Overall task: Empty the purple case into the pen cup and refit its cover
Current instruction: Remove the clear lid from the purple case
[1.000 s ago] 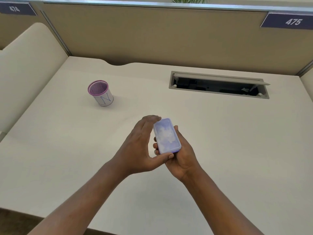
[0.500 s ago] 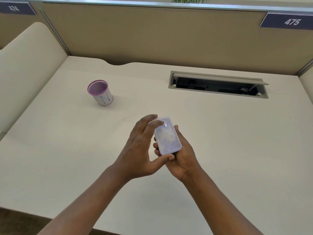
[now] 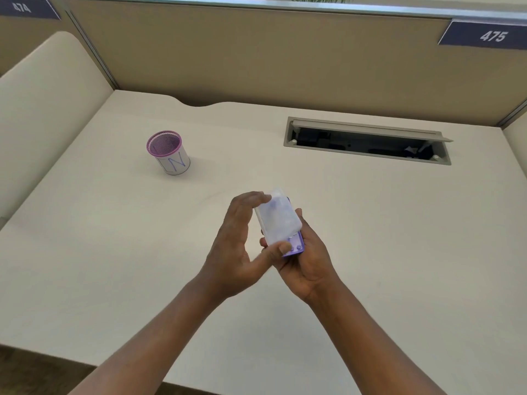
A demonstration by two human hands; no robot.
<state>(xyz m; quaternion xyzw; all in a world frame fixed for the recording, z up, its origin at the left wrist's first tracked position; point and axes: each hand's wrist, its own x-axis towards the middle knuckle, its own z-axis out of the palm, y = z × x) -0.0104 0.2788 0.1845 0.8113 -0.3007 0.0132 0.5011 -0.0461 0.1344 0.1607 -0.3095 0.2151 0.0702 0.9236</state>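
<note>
At left on the desk (image 3: 85, 252), an upright pen cup (image 3: 168, 152), well apart from both hands. At centre, a left hand (image 3: 233, 249) pinching the frosted cover (image 3: 278, 220) end to end, cover shifted, baring the near end of the purple case (image 3: 296, 248). Beneath, a right hand (image 3: 310, 260) cupping that case. Farther right, an open cable hatch (image 3: 368, 141).

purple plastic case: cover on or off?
Partly off: frosted translucent cover sits askew, exposing one end of the purple base. Left hand grips it, right hand the base.
</note>
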